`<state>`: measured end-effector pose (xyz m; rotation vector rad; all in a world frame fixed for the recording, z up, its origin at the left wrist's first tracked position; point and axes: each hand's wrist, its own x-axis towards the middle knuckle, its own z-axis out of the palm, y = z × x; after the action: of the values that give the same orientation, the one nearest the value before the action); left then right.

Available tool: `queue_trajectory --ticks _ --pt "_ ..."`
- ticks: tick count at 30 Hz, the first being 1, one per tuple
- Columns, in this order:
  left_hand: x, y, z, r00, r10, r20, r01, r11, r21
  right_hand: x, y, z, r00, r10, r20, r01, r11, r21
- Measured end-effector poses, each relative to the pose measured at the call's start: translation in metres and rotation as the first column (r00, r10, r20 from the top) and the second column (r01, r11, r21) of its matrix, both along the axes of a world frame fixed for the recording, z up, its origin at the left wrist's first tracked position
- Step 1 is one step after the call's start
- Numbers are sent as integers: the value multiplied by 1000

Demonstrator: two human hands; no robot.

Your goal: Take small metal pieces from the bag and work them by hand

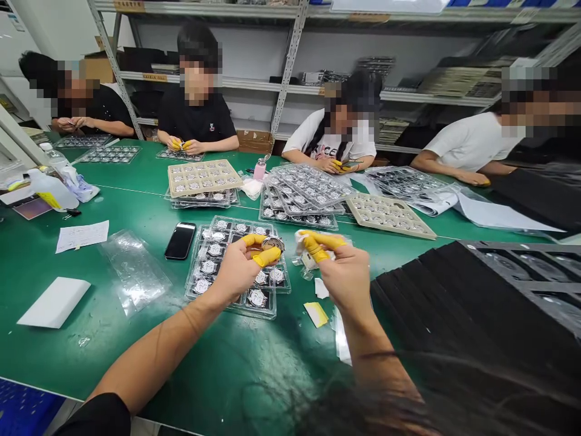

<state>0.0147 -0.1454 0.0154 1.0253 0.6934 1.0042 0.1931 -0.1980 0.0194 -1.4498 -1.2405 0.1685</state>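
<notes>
My left hand (240,264), with yellow finger cots on its fingertips, pinches a round metal watch case (273,244) on edge. To its right, my right hand (347,266) wears similar cots and grips a small wad of white cloth or tissue (300,237) between thumb and fingers. The cloth and the case are apart. Beneath my left hand lie stacked clear plastic trays (274,310) holding several white-dialled watch heads (256,298). A small clear plastic bag with a pale object (309,260) inside lies just below my right fingertips, partly covered.
A black phone (180,241), plastic sleeve (135,272) and white paper pad (54,301) lie left. Black trays (436,303) crowd the right. Farther back are beige trays (204,177), stacked clear trays (308,188) and a pink pump bottle (259,169). Several people sit opposite.
</notes>
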Motion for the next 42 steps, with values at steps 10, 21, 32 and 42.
queue_trajectory --ticks 10,21,32,42 --pt "-15 -3 9 919 172 -355 5 895 447 -20 -1 -9 900 34 435 -115 980 162" --pt "-41 96 -30 575 293 -763 20 928 372 17 -5 16 950 34 311 26 982 -187" --pt "-17 141 -32 47 310 -950 413 860 301 30 -15 34 973 160 -166 -205 931 -301" --pt "-66 150 -34 -249 285 -926 387 905 174 52 -13 34 955 209 -212 -261 930 -257"
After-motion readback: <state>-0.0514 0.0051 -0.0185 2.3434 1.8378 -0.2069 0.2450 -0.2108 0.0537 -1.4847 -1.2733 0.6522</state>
